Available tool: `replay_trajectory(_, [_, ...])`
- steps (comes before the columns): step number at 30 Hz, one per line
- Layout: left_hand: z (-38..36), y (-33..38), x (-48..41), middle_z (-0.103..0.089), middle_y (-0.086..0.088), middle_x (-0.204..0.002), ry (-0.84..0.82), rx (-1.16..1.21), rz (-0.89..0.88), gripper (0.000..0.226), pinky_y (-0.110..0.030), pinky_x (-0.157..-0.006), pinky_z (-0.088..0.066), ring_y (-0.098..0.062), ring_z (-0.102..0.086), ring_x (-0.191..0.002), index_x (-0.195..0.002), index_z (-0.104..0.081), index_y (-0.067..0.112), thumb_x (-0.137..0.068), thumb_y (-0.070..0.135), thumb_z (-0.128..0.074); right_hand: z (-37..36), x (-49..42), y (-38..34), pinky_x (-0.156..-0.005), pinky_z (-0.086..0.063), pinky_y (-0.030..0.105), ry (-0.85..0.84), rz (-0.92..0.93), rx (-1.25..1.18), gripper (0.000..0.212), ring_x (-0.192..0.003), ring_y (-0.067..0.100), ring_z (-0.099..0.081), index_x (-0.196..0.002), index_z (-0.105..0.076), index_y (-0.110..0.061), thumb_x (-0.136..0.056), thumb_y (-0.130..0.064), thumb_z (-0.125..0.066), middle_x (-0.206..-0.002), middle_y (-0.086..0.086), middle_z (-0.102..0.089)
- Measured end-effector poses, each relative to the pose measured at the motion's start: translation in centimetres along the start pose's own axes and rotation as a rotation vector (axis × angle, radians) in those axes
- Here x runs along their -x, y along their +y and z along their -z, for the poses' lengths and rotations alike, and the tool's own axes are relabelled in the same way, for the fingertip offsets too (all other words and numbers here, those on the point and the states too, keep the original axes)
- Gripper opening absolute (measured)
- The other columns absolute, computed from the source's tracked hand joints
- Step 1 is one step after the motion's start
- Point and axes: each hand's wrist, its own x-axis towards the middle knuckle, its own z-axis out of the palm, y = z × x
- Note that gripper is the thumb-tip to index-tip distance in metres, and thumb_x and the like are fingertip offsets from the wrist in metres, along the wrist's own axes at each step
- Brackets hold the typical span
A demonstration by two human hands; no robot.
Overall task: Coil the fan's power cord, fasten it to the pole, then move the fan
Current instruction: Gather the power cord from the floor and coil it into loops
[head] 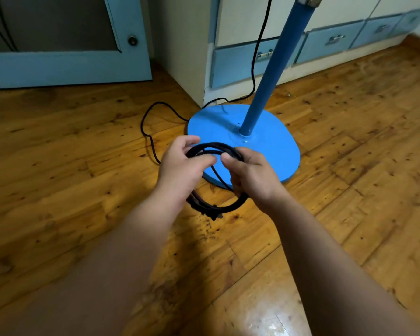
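Note:
The fan's blue pole (274,66) rises tilted from a round blue base (272,146) on the wooden floor. A black power cord is wound into a coil (228,207) of several loops held just in front of the base. My left hand (180,170) grips the coil's left side, fingers curled over its top. My right hand (252,175) holds the coil's right side, thumb pressed on the top strands. The loose cord (150,137) trails left over the floor, curves back behind the base and climbs beside the pole. The fan head is out of view.
A cream cabinet with blue drawers (240,61) stands right behind the fan base, its corner close to the cord. A blue-framed door (121,40) with a round knob is at the back left. Wooden floor (349,166) spreads to the right and toward me.

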Motion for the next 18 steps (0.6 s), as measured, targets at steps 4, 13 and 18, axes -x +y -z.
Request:
replay_trajectory(4, [0.8, 1.3, -0.3, -0.055, -0.003, -0.057, -0.166, -0.196, -0.027, 0.010, -0.026, -0.055, -0.046, -0.015, -0.051, -0.051, -0.075, -0.065, 0.009, -0.074, 0.002, -0.059, 0.1, 0.1, -1.0, -0.043, -0.028, 0.028, -0.084, -0.003, 0.097, 0.027, -0.037, 0.009, -0.031, -0.064, -0.046, -0.016, -0.090, -0.015, -0.054, -0.042, -0.009, -0.034])
replay_trajectory(13, [0.7, 0.7, 0.1, -0.046, 0.013, -0.034, 0.019, 0.059, -0.003, 0.027, -0.020, -0.041, -0.027, -0.002, -0.035, -0.030, -0.066, -0.061, 0.022, -0.079, -0.002, -0.062, 1.0, 0.0, -0.8, -0.053, -0.044, 0.021, -0.072, 0.037, 0.193, 0.018, -0.050, 0.012, -0.050, -0.067, -0.055, -0.008, -0.079, -0.008, -0.067, -0.056, 0.005, -0.053])
replay_trajectory(18, [1.2, 1.2, 0.0, -0.046, 0.011, -0.030, 0.083, 0.283, 0.041, 0.017, -0.015, -0.031, -0.021, -0.002, -0.028, -0.024, -0.084, -0.060, 0.011, -0.082, -0.005, -0.056, 1.6, -0.1, 0.7, -0.063, -0.048, 0.018, -0.054, -0.057, 0.140, 0.009, -0.065, 0.013, -0.058, -0.077, -0.063, -0.008, -0.083, -0.013, -0.063, -0.072, 0.011, -0.063])
